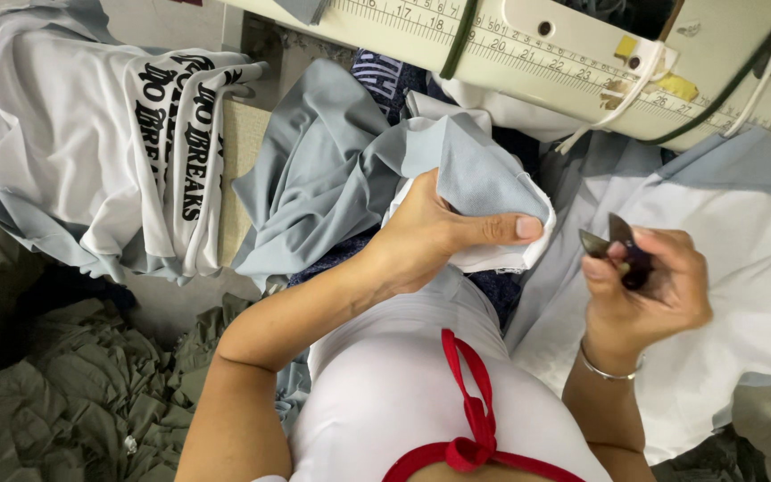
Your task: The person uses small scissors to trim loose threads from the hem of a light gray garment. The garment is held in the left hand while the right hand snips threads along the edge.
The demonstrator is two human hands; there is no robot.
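— Now, left hand (430,234): what is it on?

— Clamped on a fold of grey and white cloth (484,192). Thumb lies flat along the top edge, fingers tucked under, so the bunched cloth is pinched firmly between them. The cloth is raised at centre frame, just below the cream sewing machine arm (564,54) with its printed ruler.

— Right hand (649,286)?

— Closed round small dark thread snips (622,250). Blades poke up past the thumb, tips slightly apart. A thin bracelet (609,370) sits at the wrist. The snips are near the cloth's white edge, not touching it.

— Surroundings?

— White garment with black lettering (136,152) heaped at upper left. Olive-green fabric (73,393) piled at lower left. More white and grey panels (742,268) spread under the right hand. A red ribbon tie (475,402) runs down the person's white top at bottom centre.
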